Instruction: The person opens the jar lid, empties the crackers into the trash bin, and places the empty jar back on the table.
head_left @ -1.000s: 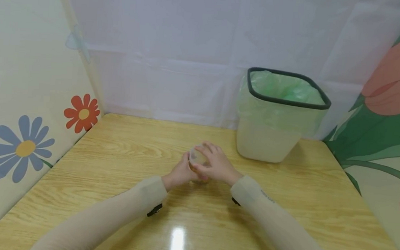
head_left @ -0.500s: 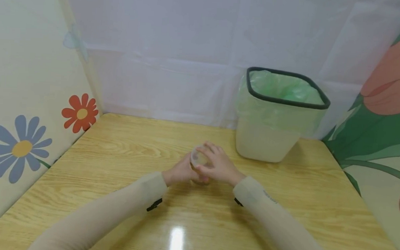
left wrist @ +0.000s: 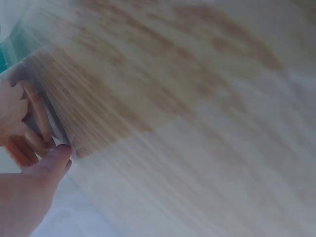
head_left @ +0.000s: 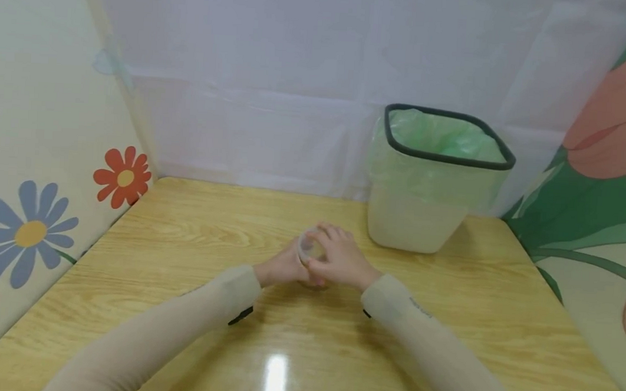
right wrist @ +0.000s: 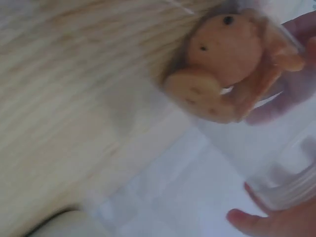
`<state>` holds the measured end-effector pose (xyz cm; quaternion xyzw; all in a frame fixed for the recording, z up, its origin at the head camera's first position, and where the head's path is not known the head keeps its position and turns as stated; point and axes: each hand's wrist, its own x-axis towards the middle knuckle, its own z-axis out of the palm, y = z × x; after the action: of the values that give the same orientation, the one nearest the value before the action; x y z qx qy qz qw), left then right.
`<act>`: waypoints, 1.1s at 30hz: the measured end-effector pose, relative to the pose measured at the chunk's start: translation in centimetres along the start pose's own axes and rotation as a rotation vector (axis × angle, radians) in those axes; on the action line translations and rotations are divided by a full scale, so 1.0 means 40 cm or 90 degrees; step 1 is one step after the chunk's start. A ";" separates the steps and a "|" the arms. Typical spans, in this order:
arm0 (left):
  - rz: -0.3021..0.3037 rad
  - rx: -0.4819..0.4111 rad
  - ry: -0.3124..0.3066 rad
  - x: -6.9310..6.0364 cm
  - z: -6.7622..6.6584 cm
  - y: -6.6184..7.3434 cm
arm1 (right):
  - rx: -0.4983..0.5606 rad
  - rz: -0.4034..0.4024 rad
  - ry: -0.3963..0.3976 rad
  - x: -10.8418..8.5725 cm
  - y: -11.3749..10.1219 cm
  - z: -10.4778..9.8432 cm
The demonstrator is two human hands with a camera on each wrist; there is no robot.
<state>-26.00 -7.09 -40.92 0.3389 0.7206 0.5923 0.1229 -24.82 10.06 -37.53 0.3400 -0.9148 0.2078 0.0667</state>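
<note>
The left hand (head_left: 282, 267) is gripping a clear jar (head_left: 311, 250) round its body; the right hand (head_left: 347, 261) is grasping its top. Handling that top well probably means bracing the body without squeezing. The jar is pointing roughly upright, long axis running vertically, orange snacks (right wrist: 224, 52) lying low inside, above mid-counter (head_left: 211, 214) or touching it; which, I cannot tell.

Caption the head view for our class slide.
Left hand and right hand hold a clear cylindrical container over a yellow wood-grain table near a pale green-lined bin.
</note>
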 end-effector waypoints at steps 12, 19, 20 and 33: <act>0.068 0.316 -0.064 0.026 -0.001 0.019 | -0.092 0.082 0.006 0.024 -0.048 0.009; -0.075 0.144 -0.039 0.001 -0.005 0.019 | -0.090 0.027 0.014 0.021 -0.034 0.008; -0.085 0.138 -0.038 -0.001 -0.005 0.019 | -0.085 0.018 0.015 0.021 -0.031 0.008; -0.024 0.092 -0.042 -0.003 -0.005 0.006 | -0.058 -0.121 -0.003 0.033 0.029 0.005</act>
<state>-25.95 -7.32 -40.67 0.3526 0.7633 0.5249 0.1326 -26.58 9.97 -37.75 0.4226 -0.8870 0.1575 0.0992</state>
